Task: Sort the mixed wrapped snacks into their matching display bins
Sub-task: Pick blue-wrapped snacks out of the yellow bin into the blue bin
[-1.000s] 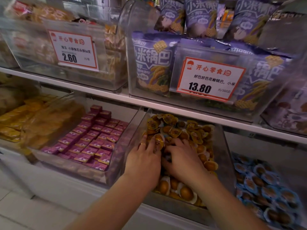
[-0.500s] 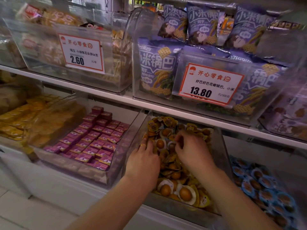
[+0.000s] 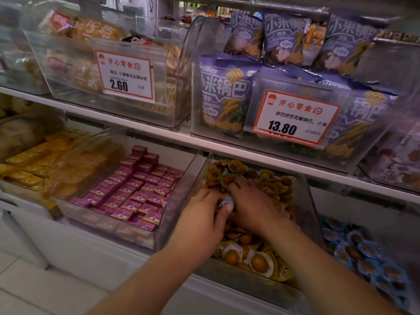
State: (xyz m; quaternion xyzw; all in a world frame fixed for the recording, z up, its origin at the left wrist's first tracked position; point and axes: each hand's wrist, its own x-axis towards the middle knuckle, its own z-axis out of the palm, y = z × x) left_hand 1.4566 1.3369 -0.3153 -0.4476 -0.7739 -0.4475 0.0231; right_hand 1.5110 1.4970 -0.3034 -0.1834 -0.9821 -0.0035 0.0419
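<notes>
Left hand (image 3: 202,221) pinching blue-wrapped snack (image 3: 226,202); right hand (image 3: 252,205) spread, palm-down on yellow-wrapped snacks (image 3: 252,258).

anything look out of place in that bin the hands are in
Yes. A blue-wrapped snack sits pinched in the left hand over the bin of yellow-wrapped eggs. Its colour matches the blue packs in the bin to the right.

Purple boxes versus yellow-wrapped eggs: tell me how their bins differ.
The purple boxes are flat and rectangular, laid in neat rows; the yellow-wrapped eggs are rounded packs heaped loosely. Both hands, left hand and right hand, are in the egg bin; none touch the boxes. Both sit in clear bins on the lower shelf.
</notes>
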